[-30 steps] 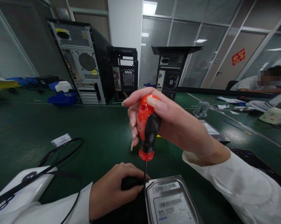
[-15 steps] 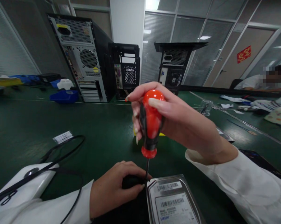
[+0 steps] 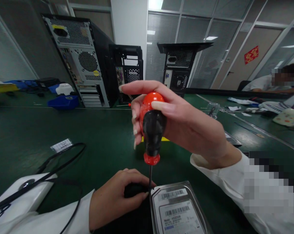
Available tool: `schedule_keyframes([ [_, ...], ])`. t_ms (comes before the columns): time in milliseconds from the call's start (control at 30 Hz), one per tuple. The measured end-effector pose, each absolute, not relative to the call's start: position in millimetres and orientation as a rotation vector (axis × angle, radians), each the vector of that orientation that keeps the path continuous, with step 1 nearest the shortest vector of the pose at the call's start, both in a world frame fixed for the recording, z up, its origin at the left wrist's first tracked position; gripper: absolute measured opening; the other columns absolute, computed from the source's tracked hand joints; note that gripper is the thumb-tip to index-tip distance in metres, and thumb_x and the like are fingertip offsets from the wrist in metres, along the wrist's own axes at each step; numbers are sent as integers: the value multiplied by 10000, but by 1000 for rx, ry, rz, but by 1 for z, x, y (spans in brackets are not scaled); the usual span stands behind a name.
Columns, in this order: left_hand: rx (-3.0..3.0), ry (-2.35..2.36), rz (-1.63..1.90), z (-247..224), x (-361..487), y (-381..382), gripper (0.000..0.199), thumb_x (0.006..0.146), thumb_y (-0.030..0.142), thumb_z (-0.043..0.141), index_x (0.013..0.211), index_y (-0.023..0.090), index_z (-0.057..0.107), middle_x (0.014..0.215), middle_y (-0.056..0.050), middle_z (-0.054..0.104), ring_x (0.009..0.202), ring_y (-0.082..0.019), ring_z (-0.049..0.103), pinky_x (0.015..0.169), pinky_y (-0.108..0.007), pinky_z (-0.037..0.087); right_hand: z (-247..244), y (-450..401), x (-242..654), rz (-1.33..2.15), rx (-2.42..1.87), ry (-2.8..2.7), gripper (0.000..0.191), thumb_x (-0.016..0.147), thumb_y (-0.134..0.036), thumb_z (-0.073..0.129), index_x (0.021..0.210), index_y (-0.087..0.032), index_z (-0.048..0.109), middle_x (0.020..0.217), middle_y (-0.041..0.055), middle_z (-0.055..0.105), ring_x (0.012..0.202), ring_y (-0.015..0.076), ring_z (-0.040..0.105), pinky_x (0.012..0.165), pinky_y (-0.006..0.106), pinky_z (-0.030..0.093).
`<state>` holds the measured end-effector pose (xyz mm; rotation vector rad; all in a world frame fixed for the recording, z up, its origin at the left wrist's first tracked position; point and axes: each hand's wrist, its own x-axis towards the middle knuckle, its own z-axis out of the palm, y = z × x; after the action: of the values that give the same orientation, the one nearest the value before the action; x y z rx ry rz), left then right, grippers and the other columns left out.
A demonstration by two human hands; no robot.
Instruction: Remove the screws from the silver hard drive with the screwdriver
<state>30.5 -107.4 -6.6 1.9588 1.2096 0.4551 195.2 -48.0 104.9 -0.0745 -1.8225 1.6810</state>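
Observation:
My right hand [image 3: 186, 123] is wrapped around the red and black handle of a screwdriver [image 3: 153, 130], its index finger stretched out past the handle's top. The shaft points down to the upper-left corner of a silver hard drive [image 3: 178, 208] with white labels. At that corner my left hand [image 3: 117, 198] has thumb and index finger closed in around the screwdriver's tip. Dark shadow or a black item fills the gap inside its curled fingers, so what it grips cannot be made out. The tip itself is hidden there.
Computer cases [image 3: 88, 65] stand at the back of the green table [image 3: 108, 139]. A blue bin [image 3: 63, 102] is left of them. A black cable [image 3: 64, 164] crosses a white device [image 3: 22, 191] at left. A person [image 3: 271, 83] sits at far right.
The screwdriver handle has turned, so its black grip now faces me. My right index finger has straightened. The whole view has shifted slightly, while my left hand stays at the drive's corner.

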Motion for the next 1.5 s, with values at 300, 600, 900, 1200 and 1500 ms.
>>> schedule_keyframes([
  [300,1982,1173,488,-11,27,-106,247,794,193,597,1022,248,675,1020,18,692,979,-189,592,894,-298,404,94,-47,190,1292,-90,-1859,267,790,-159,606,1034,-176,498,933,-18,530,830,72,557,770,195,511],
  [600,1954,1177,465,-9,29,-106,239,801,200,592,1018,243,683,1008,6,691,975,-193,593,893,-296,408,97,-44,191,1388,-94,-1832,198,826,-276,563,966,-190,454,760,-41,477,642,61,505,614,191,475],
  [900,1960,1201,464,-8,30,-104,244,792,191,604,1012,261,683,1010,37,694,983,-179,589,895,-281,395,96,-50,192,1466,-84,-1839,173,822,-201,551,982,-180,491,890,-19,526,745,74,575,703,219,536],
  [1200,1960,1192,460,-9,30,-106,255,791,179,593,1014,259,686,1002,27,694,976,-182,593,891,-283,402,95,-43,190,1551,-126,-1825,178,877,-272,465,1039,-203,440,823,-25,464,675,67,533,612,200,514],
  [1500,1961,1178,475,-9,30,-106,236,797,210,600,1013,249,687,1003,17,693,984,-186,589,903,-285,402,93,-45,192,1418,-132,-1842,224,793,-195,593,930,-188,416,855,-38,519,680,58,565,648,204,525],
])
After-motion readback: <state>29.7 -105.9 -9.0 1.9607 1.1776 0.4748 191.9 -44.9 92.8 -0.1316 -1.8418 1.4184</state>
